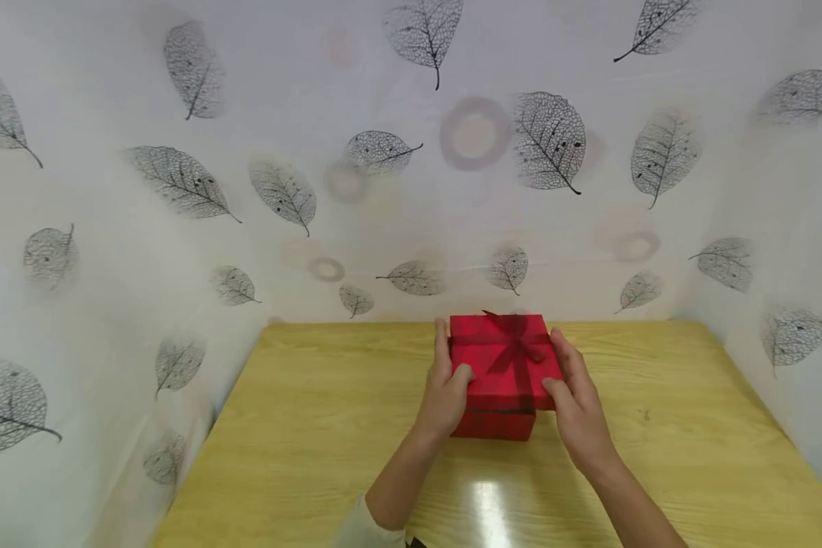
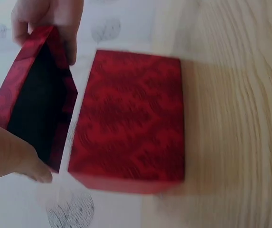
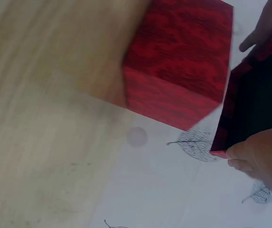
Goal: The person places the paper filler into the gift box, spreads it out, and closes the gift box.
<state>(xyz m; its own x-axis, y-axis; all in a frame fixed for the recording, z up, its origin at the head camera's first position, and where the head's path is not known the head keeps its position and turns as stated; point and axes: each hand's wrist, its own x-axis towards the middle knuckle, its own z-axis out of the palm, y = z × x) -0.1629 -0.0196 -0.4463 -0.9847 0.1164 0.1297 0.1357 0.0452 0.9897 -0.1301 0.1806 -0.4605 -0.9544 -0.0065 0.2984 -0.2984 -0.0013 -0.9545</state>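
Note:
Both hands grip the red lid (image 1: 482, 373) of a gift box, which has a dark red ribbon and bow (image 1: 517, 348) on top. On the lid's left side is my left hand (image 1: 445, 392), its thumb on the near left corner. My right hand (image 1: 578, 399) holds the right side the same way. Below stands the patterned red box base (image 1: 493, 425). In the left wrist view the lid (image 2: 17, 80) shows its black inside, raised and tilted apart from the base (image 2: 131, 114). The right wrist view also shows a gap between lid (image 3: 257, 95) and base (image 3: 178, 57).
The box stands on a yellow wood-grain table (image 1: 329, 426), towards its far edge. Behind and on both sides hangs a pale curtain (image 1: 411, 205) printed with dark leaves and faint rings. Light reflects off the near part of the tabletop.

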